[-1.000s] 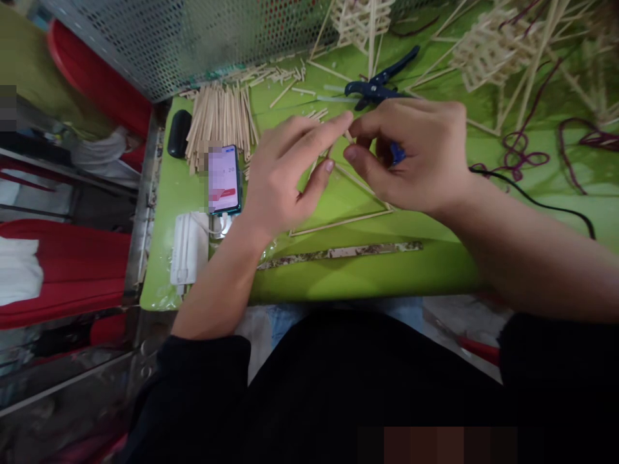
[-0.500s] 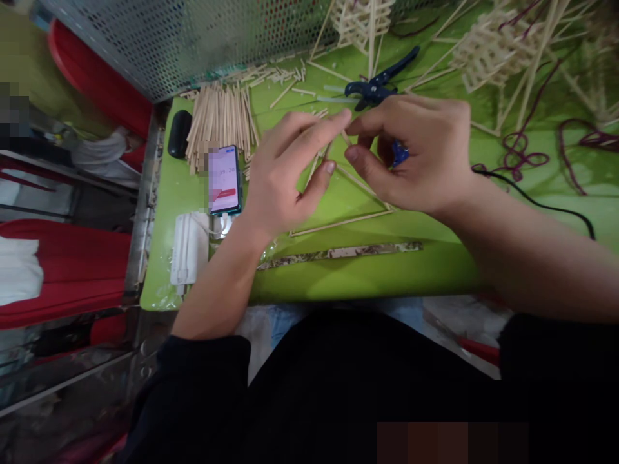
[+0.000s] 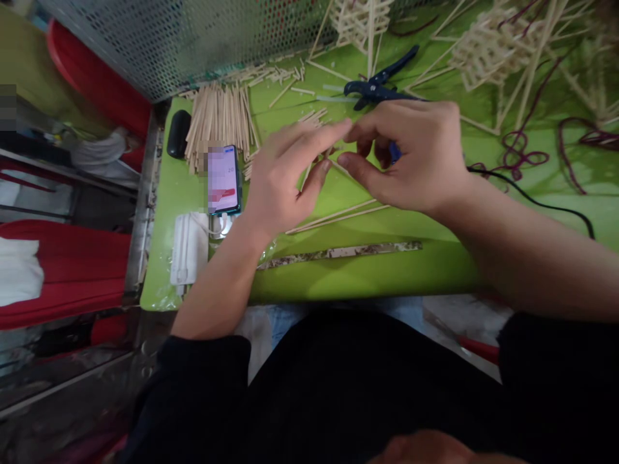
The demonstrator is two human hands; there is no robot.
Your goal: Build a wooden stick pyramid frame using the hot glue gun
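Observation:
A frame of thin wooden sticks is partly hidden by my hands above the green table. My left hand is closed around its upper part, with the sticks between thumb and fingers. My right hand is close by on the right, its fingers curled and its thumb and index fingertip slightly apart near the frame. Something small and blue shows among the right hand's curled fingers; its kind is unclear. A flat patterned strip lies in front of the frame.
Dark blue cutters lie behind my right hand. A pile of sticks, a phone, a white power bank and a black case are on the left. Woven stick pieces and purple cord lie to the right.
My right hand has shifted slightly left and its thumb has moved down and left. The stick frame has tilted, so its near sticks now look almost in line with each other.

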